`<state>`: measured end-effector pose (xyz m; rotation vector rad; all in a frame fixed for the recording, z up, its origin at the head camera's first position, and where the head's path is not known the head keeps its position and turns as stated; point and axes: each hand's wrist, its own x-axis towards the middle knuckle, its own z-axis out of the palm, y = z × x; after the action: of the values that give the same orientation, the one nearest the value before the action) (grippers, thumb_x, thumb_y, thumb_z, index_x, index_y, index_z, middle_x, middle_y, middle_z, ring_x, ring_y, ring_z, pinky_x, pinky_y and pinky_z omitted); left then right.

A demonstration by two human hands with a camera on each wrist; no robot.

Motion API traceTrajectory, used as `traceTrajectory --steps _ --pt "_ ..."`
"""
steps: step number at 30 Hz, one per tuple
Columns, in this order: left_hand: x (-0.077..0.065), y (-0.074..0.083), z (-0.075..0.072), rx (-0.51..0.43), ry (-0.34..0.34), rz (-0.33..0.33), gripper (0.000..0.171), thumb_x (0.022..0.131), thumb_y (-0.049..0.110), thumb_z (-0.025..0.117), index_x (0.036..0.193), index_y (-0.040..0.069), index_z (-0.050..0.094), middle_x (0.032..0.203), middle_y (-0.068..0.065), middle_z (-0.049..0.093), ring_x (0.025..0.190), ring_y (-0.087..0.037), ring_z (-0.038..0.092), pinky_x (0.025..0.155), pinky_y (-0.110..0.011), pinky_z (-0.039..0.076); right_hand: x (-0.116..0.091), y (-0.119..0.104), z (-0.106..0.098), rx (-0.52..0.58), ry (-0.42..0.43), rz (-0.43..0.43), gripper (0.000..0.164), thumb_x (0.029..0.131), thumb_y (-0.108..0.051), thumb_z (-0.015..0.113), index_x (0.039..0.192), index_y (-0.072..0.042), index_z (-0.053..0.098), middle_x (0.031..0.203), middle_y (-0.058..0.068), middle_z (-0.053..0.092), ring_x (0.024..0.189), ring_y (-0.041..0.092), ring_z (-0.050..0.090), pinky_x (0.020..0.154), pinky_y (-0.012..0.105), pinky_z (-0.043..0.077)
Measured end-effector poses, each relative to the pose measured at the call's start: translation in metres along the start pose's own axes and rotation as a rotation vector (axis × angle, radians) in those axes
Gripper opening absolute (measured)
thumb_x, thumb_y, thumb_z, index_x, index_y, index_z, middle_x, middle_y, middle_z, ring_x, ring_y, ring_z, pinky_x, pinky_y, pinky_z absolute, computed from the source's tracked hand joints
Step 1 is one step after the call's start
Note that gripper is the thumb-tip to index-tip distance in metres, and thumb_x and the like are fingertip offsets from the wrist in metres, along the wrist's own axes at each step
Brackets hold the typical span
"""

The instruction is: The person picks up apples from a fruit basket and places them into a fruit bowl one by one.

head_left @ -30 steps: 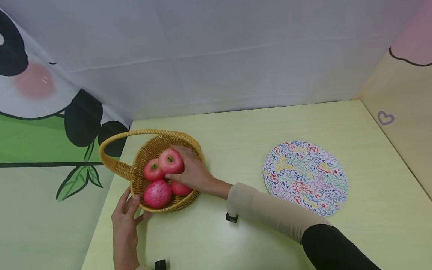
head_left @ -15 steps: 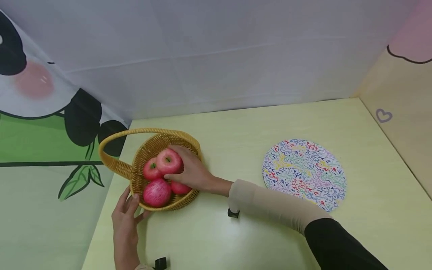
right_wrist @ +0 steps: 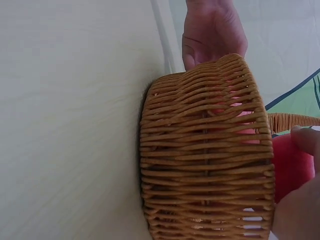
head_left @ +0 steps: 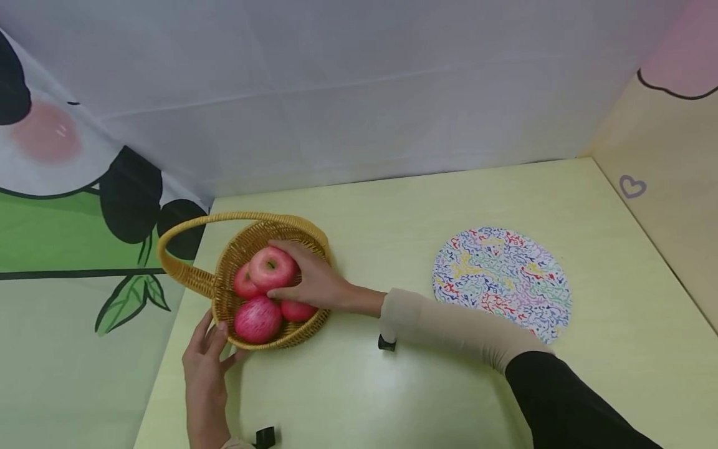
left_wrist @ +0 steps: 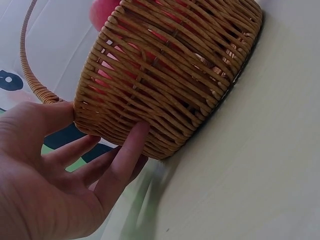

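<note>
A wicker basket with a tall handle stands at the table's left, and red apples lie inside it. My right hand reaches in from the right and grips the top apple, thumb low and fingers over its far side. Below it lie a streaked apple, another apple and a partly covered apple. My left hand rests against the basket's near left side with loosely spread fingers. In the left wrist view, fingertips touch the woven wall and the rim.
A round mat with a colourful squiggle pattern lies on the right of the pale table; my right sleeve covers its near edge. A white cloth hangs behind the table, and a printed panel stands at the left.
My right hand and the top apple have shifted slightly left, covering more of the apple behind. My left hand stays at the basket. The whole head view has drifted slightly.
</note>
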<state>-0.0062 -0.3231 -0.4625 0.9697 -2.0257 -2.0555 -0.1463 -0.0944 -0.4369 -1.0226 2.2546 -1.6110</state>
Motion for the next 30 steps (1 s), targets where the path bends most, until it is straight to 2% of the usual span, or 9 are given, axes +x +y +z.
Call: traceTrajectory --steps 11,19,22,24,30 --pt "0.001 0.0 -0.002 0.004 0.006 0.002 0.059 0.107 0.032 0.059 0.162 0.031 0.038 0.17 -0.01 0.035 0.11 0.009 0.062 0.07 -0.022 0.062 -0.006 0.005 -0.012 0.035 -0.08 -0.1 0.087 0.087 -0.029 0.086 0.159 -0.018 0.039 0.158 -0.001 0.048 0.143 0.012 0.047 0.114 0.027 0.046" --pt "0.0 -0.001 -0.002 0.007 0.003 0.0 0.059 0.107 0.034 0.059 0.162 0.032 0.038 0.17 -0.009 0.035 0.116 0.004 0.058 0.07 -0.022 0.062 -0.019 0.005 -0.023 0.192 -0.17 -0.08 0.088 0.087 -0.021 0.086 0.16 -0.018 0.038 0.156 0.001 0.049 0.137 0.013 0.053 0.105 0.025 0.053" --pt "0.0 0.0 -0.002 0.007 0.004 -0.011 0.059 0.107 0.034 0.059 0.162 0.032 0.038 0.17 -0.008 0.036 0.113 0.007 0.06 0.07 -0.022 0.062 -0.023 0.007 -0.028 0.178 -0.195 -0.096 0.087 0.087 -0.022 0.086 0.16 -0.016 0.039 0.156 0.001 0.049 0.138 0.013 0.053 0.108 0.028 0.052" --pt "0.0 -0.001 -0.002 0.01 0.01 -0.016 0.059 0.107 0.034 0.059 0.162 0.033 0.038 0.17 -0.008 0.037 0.112 0.008 0.06 0.07 -0.022 0.062 -0.025 0.008 -0.031 0.116 -0.199 -0.132 0.087 0.087 -0.025 0.087 0.16 -0.015 0.04 0.157 0.0 0.05 0.14 0.012 0.051 0.112 0.029 0.049" --pt "0.001 -0.002 -0.001 0.011 0.013 -0.017 0.059 0.106 0.036 0.06 0.162 0.034 0.038 0.169 -0.007 0.038 0.117 0.003 0.057 0.071 -0.022 0.062 -0.028 0.013 -0.037 0.064 -0.24 -0.193 0.089 0.085 -0.026 0.089 0.159 -0.015 0.041 0.157 0.001 0.05 0.142 0.011 0.05 0.116 0.027 0.045"
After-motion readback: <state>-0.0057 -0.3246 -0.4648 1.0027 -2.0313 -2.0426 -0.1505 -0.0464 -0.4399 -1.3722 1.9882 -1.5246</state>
